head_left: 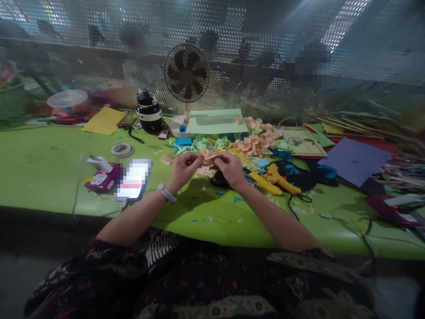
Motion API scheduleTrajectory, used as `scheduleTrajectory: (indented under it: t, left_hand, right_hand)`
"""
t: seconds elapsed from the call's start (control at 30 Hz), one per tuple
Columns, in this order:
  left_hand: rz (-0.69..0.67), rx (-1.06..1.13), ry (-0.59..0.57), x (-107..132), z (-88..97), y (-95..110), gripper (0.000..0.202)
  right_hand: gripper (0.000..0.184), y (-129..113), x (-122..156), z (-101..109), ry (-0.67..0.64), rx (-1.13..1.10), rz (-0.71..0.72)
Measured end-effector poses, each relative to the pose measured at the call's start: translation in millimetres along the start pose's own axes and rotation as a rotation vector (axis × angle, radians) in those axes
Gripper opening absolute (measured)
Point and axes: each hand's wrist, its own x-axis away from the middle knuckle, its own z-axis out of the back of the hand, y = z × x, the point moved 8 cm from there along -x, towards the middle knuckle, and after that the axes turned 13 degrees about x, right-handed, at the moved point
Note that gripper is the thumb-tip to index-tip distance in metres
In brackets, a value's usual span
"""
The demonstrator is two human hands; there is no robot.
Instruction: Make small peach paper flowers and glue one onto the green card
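Between my two hands, a little above the green table, is a peach paper flower (207, 155). My left hand (186, 167), with a white band on its wrist, pinches the flower's left side. The fingers of my right hand (230, 167) are closed on its right side. Just beyond lie a heap of peach paper flowers (257, 141) and several light green paper flowers (224, 142). Yellow and blue paper scraps are scattered around them. To the right of my right hand rest yellow-handled pliers or cutters (278, 179); their heads are hard to make out.
A small fan (187, 73) stands at the back beside a dark jug (149, 111) and a pale green sheet (217, 122). On the left are a phone (133, 179), a tape roll (121, 150) and a purple power strip (105, 179). Purple paper (357, 160) lies right, with cables near the front edge.
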Motion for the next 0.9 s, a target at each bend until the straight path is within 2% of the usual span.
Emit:
scheduleTrajectory:
  t: [0.27,0.43,0.53,0.63,0.77,0.9]
  left_hand:
    - [-0.003,-0.002,0.020,-5,5.0,-7,0.025]
    - [0.021,-0.008,-0.017,-8,6.5,-9,0.031]
    - [0.094,0.048,-0.005,-12,10.2,-15,0.037]
    - [0.180,0.074,0.041,-16,16.7,-23,0.042]
    - [0.278,-0.008,0.057,-19,23.6,-35,0.042]
    - [0.386,-0.142,-0.008,-17,24.6,-45,0.035]
  right_hand:
    - [0.013,6,-5,-1,-0.017,0.053,0.040]
    - [0.021,6,-10,8,0.016,0.110,0.057]
    - [0.031,4,-17,23,0.097,0.125,0.060]
    - [0.028,5,-26,36,0.145,0.107,0.051]
    - [0.023,7,-34,45,0.149,0.105,0.044]
    - [0.020,14,-41,50,0.118,0.136,-0.008]
